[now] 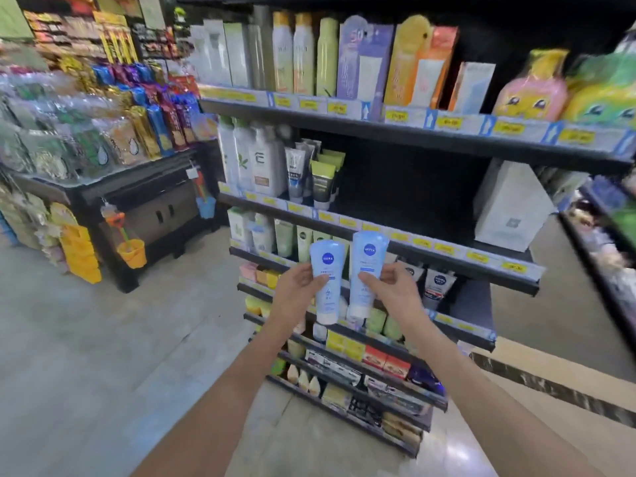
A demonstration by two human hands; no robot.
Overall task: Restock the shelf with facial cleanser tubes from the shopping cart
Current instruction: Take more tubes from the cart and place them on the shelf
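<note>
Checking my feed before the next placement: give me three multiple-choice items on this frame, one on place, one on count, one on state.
1. The wide empty stretch of shelf lies:
A. right of the dark tubes
B. on the top shelf
C. at floor level

2. Light blue tubes held:
A. one
B. two
C. four

3. The held tubes stand:
A. cap up
B. flat
C. cap down

Answers: 1 A, the bare gap runs between the dark tubes and a white box. 2 B, the left hand grips the left tube and the right hand the right tube. 3 C, white caps point down.
</note>
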